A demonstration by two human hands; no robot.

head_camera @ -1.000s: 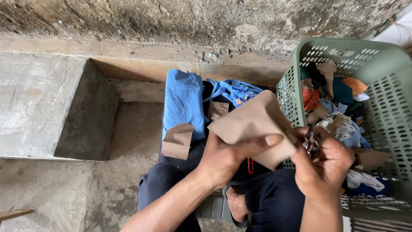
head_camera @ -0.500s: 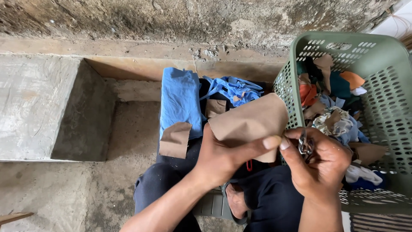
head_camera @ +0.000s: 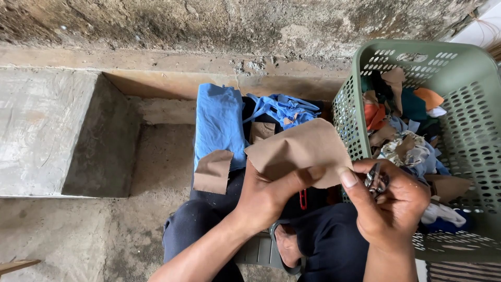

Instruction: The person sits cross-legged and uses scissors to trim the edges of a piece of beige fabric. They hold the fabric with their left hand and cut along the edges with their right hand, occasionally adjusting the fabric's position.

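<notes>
Brown cloth piece (head_camera: 300, 151), a flat, roughly four-sided scrap, is held up over the person's lap, just left of the green basket's near wall. The left hand (head_camera: 269, 196) has it by its lower edge, with the thumb lying across the front of the cloth and the other fingers behind, so that grip is clamped on the cloth. The right hand (head_camera: 391, 203) sits just beside the cloth's lower right corner; its thumb tip touches or nearly touches that edge, and its fingers are curled shut around small metal scissors (head_camera: 374, 180), of which only the dark handles and a glint of metal show.

The green plastic basket (head_camera: 469, 68), perforated on all sides, stands on the floor at the right and is packed with mixed fabric scraps in orange, teal, brown, white and patterned prints. On the person's dark-trousered knees, towards the wall, lies a folded blue cloth (head_camera: 219, 120), and beside it a crumpled blue garment (head_camera: 284, 107) with a small brown scrap on it. A second brown cloth piece (head_camera: 213, 171) rests at the near left corner of the blue cloth, overlapping its edge. Something small and red (head_camera: 303, 199) shows under the left hand, too hidden to identify.

A bare foot (head_camera: 286, 245) in a sandal shows between the knees. The concrete floor (head_camera: 104, 230) is rough and stained, with a raised concrete step (head_camera: 42, 130) at the left and a weathered wall (head_camera: 209, 23) along the far side.
</notes>
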